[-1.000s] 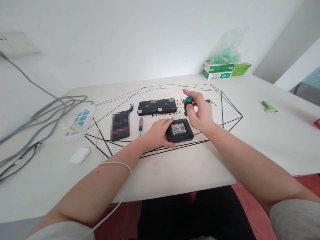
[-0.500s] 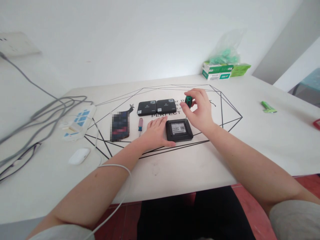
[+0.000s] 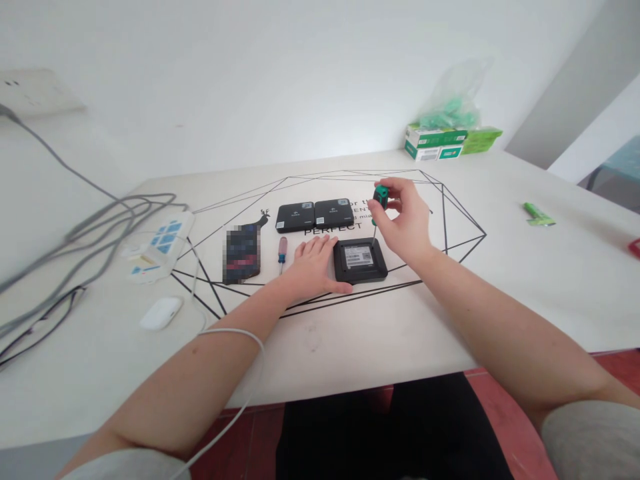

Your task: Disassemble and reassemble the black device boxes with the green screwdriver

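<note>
A flat black box (image 3: 379, 270) with a white label lies on the table, label side up. My left hand (image 3: 315, 268) rests against its left side, fingers spread out flat and the thumb along the near edge. In my right hand (image 3: 407, 217) is a screwdriver (image 3: 381, 195) with a green and black handle, closed between thumb and fingers. Its thin shaft points down at the box's far right corner; whether the tip sits in a screw is too small to tell. A second screwdriver (image 3: 283, 247), with a pink and blue handle, lies left of my left hand.
Two more black boxes (image 3: 295, 217) lie side by side farther back. A blurred-out dark item (image 3: 243, 253) is at the left, near a white case (image 3: 161, 313), a power strip (image 3: 163, 247) and grey cables (image 3: 100, 233). Green boxes (image 3: 435, 139) stand at the back right.
The screwdriver's handle has shifted slightly right and its angle has changed a little in my right hand. My left hand stays against the box. The whole view has moved slightly.
</note>
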### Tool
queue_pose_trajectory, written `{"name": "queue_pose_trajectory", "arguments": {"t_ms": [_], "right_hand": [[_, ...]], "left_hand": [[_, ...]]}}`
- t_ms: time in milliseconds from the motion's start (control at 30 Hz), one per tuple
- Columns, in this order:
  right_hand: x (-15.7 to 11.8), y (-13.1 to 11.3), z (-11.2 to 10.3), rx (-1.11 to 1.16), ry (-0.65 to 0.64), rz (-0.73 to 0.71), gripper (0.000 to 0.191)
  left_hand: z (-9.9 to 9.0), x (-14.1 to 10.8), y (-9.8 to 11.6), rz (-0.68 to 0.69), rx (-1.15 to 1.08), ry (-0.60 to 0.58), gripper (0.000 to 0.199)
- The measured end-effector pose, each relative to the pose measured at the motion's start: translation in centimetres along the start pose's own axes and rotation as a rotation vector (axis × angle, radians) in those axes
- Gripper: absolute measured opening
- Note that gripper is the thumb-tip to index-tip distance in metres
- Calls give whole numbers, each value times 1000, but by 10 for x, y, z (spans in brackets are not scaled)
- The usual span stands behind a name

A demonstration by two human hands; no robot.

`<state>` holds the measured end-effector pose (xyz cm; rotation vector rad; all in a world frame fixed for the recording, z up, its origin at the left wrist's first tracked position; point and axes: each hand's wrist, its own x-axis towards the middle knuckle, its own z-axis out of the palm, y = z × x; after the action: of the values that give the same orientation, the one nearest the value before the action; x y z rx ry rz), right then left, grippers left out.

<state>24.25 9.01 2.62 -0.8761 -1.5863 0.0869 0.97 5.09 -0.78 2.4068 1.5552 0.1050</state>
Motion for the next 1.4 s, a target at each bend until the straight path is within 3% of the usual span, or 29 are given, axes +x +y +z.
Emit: {"name": "queue_pose_trajectory", "arguments": {"t_ms": [433,633,867,1033,1200,1400], "right_hand": [[-5,-6,-2,30,-80,-30,35],[1,-4,-3,-35,-33,-109,24],[-1,3,2,38,1,-7,41],[-4,3,2,151,-53,69,31],[0,-3,0,45,-8,-31,21],[-2,1,4,11,5,-7,35]], "left_hand": [[1,0,0,37,-36,27,125],[-2,-2,3,18,-36,12,124],[-1,-2,3,18,-29,19,123],[0,-2,3,15,-36,20,122],[-1,-2,4,6,-36,10,122],[-1,-2,3,10,-37,14,122]]}}
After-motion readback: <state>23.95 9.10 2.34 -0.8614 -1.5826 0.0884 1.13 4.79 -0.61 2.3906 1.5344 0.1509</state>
